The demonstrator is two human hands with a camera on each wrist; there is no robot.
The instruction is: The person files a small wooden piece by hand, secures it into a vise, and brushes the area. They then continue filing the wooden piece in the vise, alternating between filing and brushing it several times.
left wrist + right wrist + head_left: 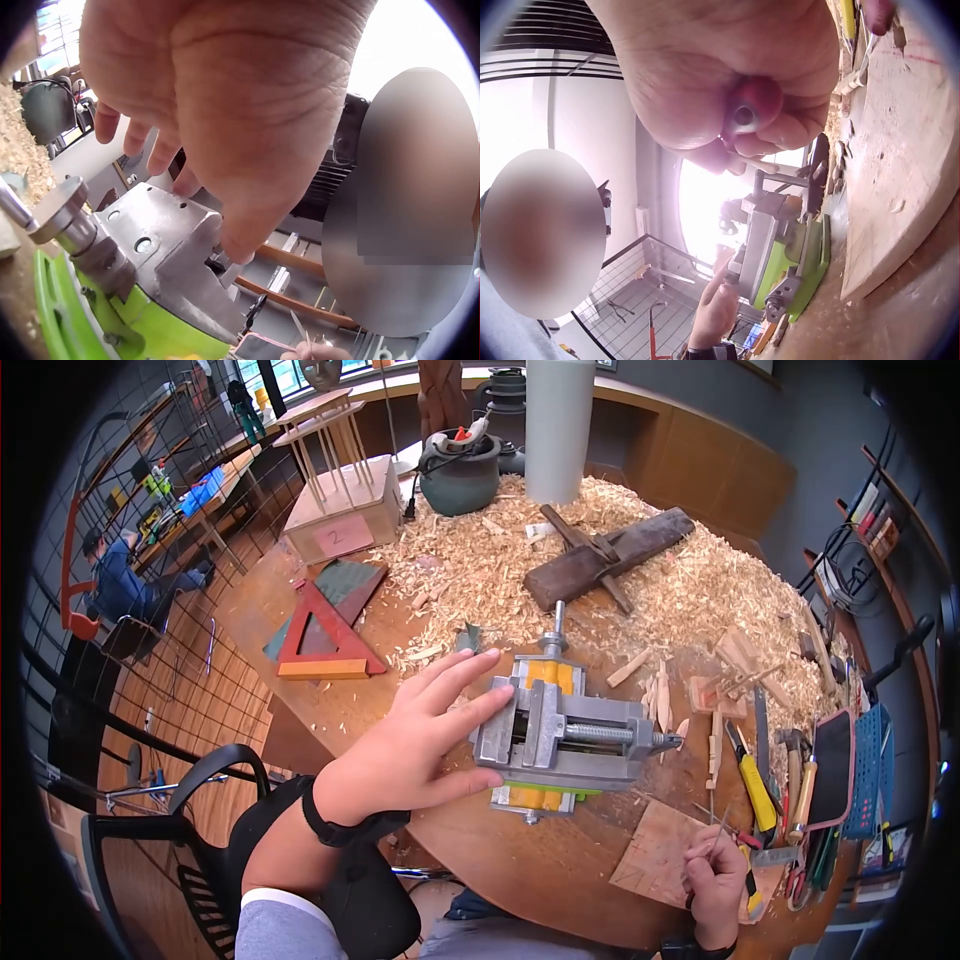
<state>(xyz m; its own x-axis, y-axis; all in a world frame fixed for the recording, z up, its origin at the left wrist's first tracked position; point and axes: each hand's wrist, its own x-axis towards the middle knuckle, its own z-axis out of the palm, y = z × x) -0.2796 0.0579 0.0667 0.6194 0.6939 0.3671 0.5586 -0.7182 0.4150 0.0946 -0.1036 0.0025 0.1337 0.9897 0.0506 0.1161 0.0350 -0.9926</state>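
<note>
A grey metal vise (pixel 545 728) with yellow and green parts sits on the wooden table. My left hand (pixel 410 745) lies at its left end, fingers spread, fingertips touching the metal. The left wrist view shows the palm of my left hand (pixel 247 97) above the vise body (pixel 161 240). At the lower right, my right hand (pixel 715 885) holds a thin pointed tool (pixel 718 828) upright over a flat wooden board (pixel 650 850). In the right wrist view, the tool's red handle end (pixel 765 97) rests inside the curled right hand (pixel 697 52).
Wood shavings (pixel 460 560) cover the table's far side, with a dark wooden plane (pixel 640 550) on them. A red triangle (pixel 320 630) lies at the left. A yellow-handled tool (pixel 757 793), chisels and a blue basket (pixel 868 775) stand at the right. A chair (pixel 370 910) is below left.
</note>
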